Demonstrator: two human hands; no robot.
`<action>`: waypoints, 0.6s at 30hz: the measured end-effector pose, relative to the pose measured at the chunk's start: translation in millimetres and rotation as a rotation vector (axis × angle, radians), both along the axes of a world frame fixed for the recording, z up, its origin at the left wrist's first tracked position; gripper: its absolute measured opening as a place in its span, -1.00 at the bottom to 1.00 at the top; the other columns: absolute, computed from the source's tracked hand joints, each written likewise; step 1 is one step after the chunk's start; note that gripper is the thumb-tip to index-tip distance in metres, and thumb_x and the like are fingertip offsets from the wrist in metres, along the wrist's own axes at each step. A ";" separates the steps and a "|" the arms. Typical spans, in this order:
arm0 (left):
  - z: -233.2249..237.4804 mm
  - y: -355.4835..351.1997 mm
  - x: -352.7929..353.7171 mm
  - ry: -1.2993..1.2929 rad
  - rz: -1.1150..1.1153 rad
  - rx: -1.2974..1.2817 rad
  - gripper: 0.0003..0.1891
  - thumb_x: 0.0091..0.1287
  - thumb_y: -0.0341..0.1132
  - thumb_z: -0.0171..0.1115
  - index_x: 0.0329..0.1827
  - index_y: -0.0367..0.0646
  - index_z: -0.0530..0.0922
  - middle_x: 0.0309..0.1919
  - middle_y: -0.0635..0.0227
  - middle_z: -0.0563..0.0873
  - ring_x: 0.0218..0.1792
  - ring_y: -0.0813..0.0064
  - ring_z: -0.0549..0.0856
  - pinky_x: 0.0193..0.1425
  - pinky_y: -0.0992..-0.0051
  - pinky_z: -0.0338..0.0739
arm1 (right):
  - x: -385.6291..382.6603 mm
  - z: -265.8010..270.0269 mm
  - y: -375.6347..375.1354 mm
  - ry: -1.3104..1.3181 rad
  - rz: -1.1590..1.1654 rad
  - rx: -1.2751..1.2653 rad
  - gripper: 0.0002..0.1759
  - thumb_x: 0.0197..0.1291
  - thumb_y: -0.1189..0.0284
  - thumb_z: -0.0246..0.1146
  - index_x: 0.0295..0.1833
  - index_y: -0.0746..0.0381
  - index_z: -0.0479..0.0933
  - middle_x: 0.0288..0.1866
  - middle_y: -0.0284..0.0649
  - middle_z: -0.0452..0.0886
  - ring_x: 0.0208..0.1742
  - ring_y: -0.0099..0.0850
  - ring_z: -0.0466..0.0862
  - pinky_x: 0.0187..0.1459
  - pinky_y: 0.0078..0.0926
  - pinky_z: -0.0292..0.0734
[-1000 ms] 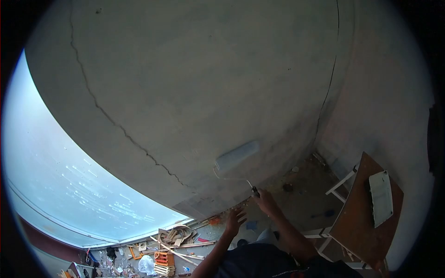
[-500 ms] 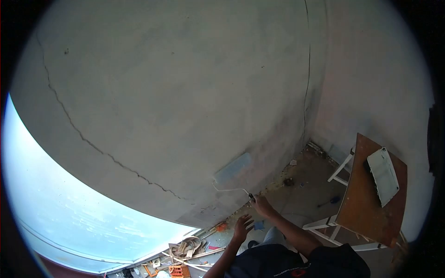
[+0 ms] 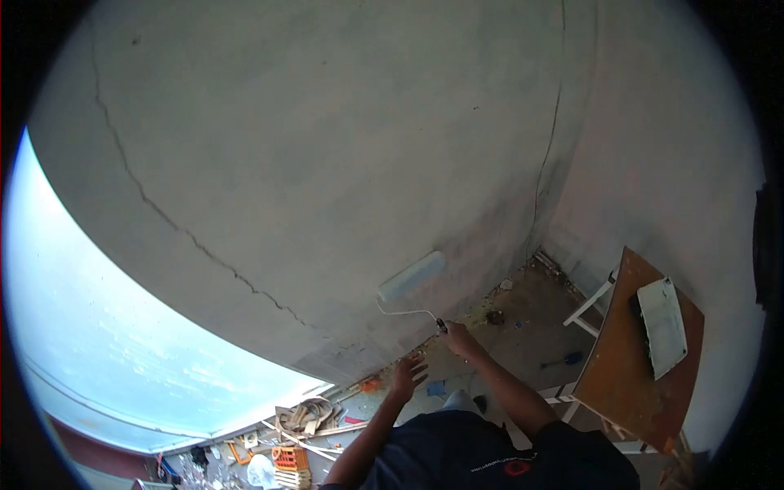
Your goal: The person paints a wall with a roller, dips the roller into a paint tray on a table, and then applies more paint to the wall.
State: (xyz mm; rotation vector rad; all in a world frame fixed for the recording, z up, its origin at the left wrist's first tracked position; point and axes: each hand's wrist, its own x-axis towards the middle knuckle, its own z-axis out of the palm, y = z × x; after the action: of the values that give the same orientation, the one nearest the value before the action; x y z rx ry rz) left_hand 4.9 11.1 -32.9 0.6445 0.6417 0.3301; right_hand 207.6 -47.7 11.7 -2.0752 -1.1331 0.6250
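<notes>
A paint roller [image 3: 411,276] with a pale sleeve and a bent wire frame lies against the lower part of the grey wall [image 3: 327,163]. Its dark handle is in my right hand [image 3: 462,340], fingers wrapped round it. To the left of that, my left hand [image 3: 408,376] hangs in the air near the foot of the wall, fingers spread and holding nothing. A long crack [image 3: 184,231] runs down the wall toward the lower middle.
On the right stands a brown-topped table [image 3: 608,359] with white legs, bearing a white paint tray [image 3: 663,327]. An orange crate [image 3: 291,459], wood strips and rubble litter the floor at lower left. A bright window [image 3: 122,327] fills the left side.
The view has shifted slightly. The roller sits a little higher in view against the wall, still in my right hand. My left hand remains spread.
</notes>
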 end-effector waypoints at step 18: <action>7.6 1.9 10.6 -0.002 0.087 -0.050 -0.56 0.32 -0.04 -0.06 0.15 -0.08 0.34 0.10 0.29 0.48 0.09 0.28 0.48 0.14 0.21 0.35 | 13.9 99.2 -8.0 0.124 -0.102 -0.059 -0.65 0.14 0.22 0.16 -0.29 0.36 0.45 -0.57 -0.05 0.51 -0.52 -0.19 0.57 -0.43 -0.31 0.42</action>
State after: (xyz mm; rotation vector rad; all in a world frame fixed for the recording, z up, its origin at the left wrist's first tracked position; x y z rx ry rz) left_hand 15.5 13.0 -25.3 0.5693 0.6756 0.3940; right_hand 221.5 -55.7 110.9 -2.0977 -0.9427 0.7344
